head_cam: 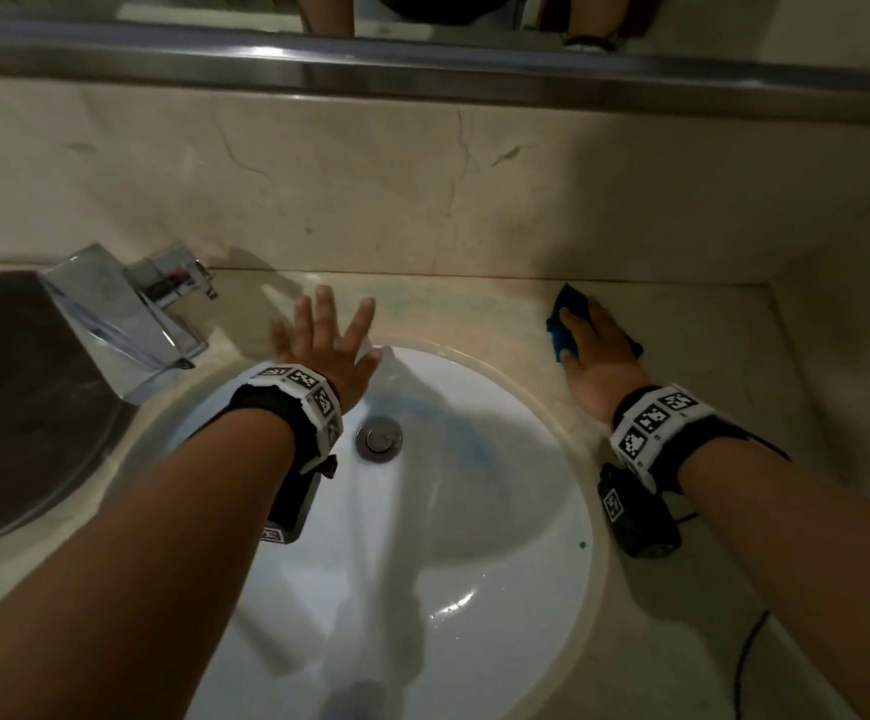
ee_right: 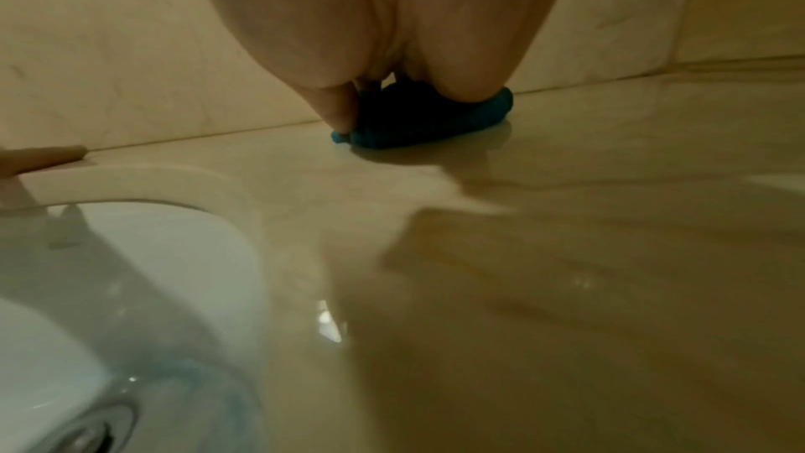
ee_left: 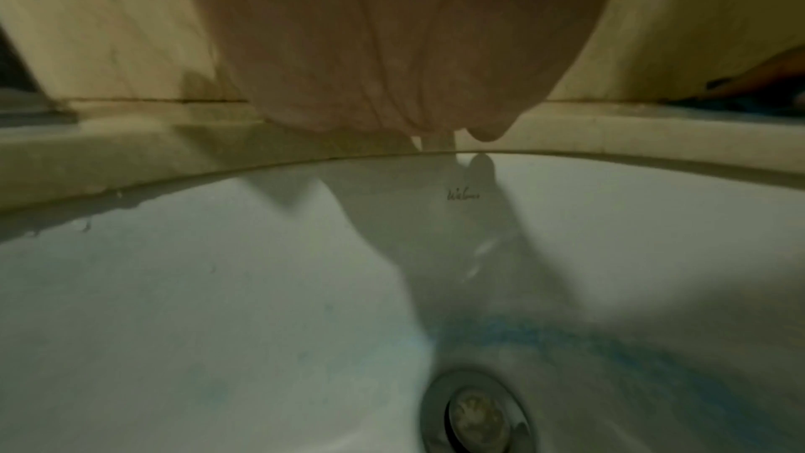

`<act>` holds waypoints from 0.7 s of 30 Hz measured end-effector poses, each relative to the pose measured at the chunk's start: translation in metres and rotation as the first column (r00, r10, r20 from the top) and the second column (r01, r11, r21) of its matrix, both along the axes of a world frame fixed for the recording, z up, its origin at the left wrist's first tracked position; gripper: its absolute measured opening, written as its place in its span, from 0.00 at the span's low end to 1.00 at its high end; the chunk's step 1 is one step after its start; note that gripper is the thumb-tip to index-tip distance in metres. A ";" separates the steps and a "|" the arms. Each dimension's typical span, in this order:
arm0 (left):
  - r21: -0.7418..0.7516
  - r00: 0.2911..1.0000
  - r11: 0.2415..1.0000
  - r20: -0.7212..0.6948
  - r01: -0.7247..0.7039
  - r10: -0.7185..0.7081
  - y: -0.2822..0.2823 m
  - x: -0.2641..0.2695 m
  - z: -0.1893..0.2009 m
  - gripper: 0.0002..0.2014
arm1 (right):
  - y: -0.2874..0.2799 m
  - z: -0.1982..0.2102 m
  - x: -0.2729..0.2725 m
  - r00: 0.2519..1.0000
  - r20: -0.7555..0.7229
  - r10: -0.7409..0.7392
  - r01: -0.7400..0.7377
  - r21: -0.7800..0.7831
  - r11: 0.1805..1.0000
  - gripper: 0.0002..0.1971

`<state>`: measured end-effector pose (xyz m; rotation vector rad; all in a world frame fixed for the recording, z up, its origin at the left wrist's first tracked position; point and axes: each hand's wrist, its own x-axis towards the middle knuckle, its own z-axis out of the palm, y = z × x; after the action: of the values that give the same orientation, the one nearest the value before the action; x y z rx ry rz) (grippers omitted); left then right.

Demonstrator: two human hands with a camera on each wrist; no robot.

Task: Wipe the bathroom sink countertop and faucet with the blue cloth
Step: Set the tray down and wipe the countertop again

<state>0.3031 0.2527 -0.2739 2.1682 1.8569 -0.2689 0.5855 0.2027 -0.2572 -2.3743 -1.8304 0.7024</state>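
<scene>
Now, counter: the beige marble counter (head_cam: 474, 314) runs round my sink and up to the back wall; the stretch to the right of the basin shines wet in the right wrist view, so I judge the counter wipe is the step in hand
Sink: the white basin (head_cam: 500, 511) sits below both my forearms, with faint blue smears above and right of the drain (head_cam: 379, 440)
Faucet: the chrome faucet (head_cam: 126, 314) stands at the left rear, well apart from the cloth and dry-looking as far as I can tell; I take it as not yet wiped
Left hand: my left hand (head_cam: 326, 337) is held over the rear rim of the basin, fingers spread and straight, holding nothing; whether the palm touches the counter I cannot tell
Right hand: my right hand (head_cam: 599, 350) lies flat on the cloth at the back right, fingers pressing it down rather than curling round it
Cloth: the blue cloth (head_cam: 568, 324) is bunched under my fingers on the counter, just beside the wall joint
Next move: a firm sweep toward the right corner and front edge, then carry the cloth across to the faucet
</scene>
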 end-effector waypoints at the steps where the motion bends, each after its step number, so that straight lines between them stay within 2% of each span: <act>1: -0.005 1.000 1.000 0.009 0.008 -0.008 0.001 -0.002 0.000 0.32 | 0.007 0.000 -0.007 1.000 0.008 0.015 -0.015 -0.010 1.000 0.27; 9: -0.109 0.994 0.989 0.027 0.105 -0.102 0.018 -0.020 0.005 0.28 | 0.037 -0.007 -0.047 0.989 0.099 0.110 -0.111 0.000 0.994 0.29; 11: -0.107 0.996 0.991 0.053 0.077 -0.071 0.018 -0.019 0.004 0.28 | 0.038 -0.006 -0.051 0.987 0.105 0.118 -0.119 0.003 0.993 0.29; 15: -0.060 0.993 0.995 0.073 -0.085 0.089 0.022 -0.034 0.004 0.28 | 0.039 -0.004 -0.063 0.983 0.093 0.157 -0.156 -0.010 0.988 0.29; 21: 0.013 0.997 0.998 0.052 -0.060 0.060 0.022 -0.042 -0.002 0.27 | 0.049 -0.009 -0.099 0.962 0.046 0.269 -0.271 0.036 0.962 0.28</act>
<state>0.2611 0.2745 -0.2758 2.1039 1.8972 -0.1860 0.4868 0.2520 -0.2661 -2.1506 -2.1897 0.6329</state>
